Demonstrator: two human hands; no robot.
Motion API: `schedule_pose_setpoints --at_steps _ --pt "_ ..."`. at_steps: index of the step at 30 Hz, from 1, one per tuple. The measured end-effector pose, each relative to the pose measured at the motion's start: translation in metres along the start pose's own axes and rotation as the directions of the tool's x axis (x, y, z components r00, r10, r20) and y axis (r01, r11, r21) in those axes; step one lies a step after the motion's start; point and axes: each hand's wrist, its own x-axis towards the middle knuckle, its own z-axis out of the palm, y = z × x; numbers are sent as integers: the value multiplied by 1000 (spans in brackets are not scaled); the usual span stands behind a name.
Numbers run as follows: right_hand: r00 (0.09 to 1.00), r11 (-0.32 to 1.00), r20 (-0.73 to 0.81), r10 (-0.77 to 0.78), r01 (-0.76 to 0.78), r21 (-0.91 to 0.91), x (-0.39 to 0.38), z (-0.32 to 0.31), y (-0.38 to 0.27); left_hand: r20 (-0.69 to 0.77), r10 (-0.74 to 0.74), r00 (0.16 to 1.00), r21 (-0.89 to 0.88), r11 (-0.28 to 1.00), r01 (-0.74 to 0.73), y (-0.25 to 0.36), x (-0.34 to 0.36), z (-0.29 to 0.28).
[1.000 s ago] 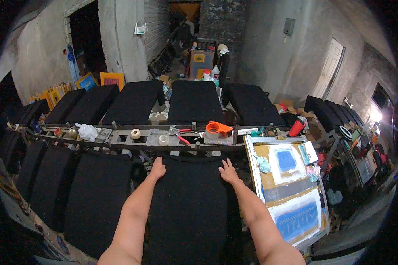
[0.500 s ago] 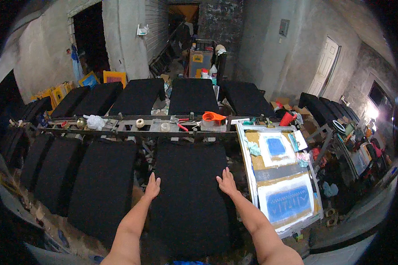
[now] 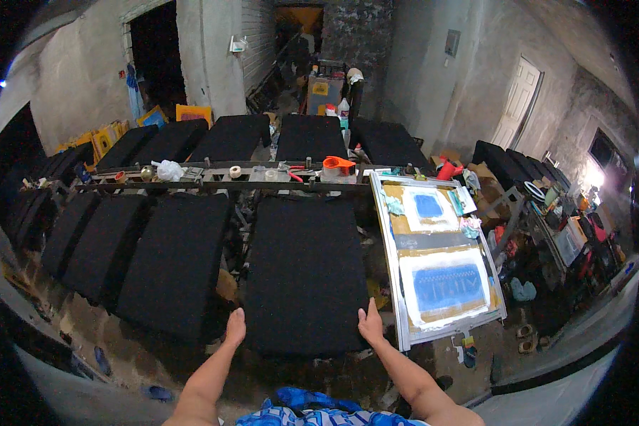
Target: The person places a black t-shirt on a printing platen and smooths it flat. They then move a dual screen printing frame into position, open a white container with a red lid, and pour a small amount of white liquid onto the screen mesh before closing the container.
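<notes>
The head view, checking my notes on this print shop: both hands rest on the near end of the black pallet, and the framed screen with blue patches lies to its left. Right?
Not quite. In the head view the framed screen with blue patches lies to the right of the black pallet, not its left. The left hand and right hand do rest on the pallet's near end.
</notes>
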Motion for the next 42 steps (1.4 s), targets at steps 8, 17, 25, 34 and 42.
schedule_pose_setpoints --at_steps 8,17,25,34,42 --pt "894 913 -201 400 -369 175 -85 9 54 502 -402 766 -812 86 577 9 -106 -4" --pt "836 102 235 496 -325 940 -85 8 64 216 -338 916 -968 -193 158 1 -77 14" --pt "890 -3 249 382 -268 964 -79 2 99 -17 -370 929 -987 156 44 13 -100 -3" --pt "923 70 216 319 -250 966 -95 -15 109 -82 -386 919 -942 331 56 13 -110 8" --pt "903 21 260 343 -285 958 -85 -8 103 -186 -185 965 -949 289 -128 17 -120 -34"
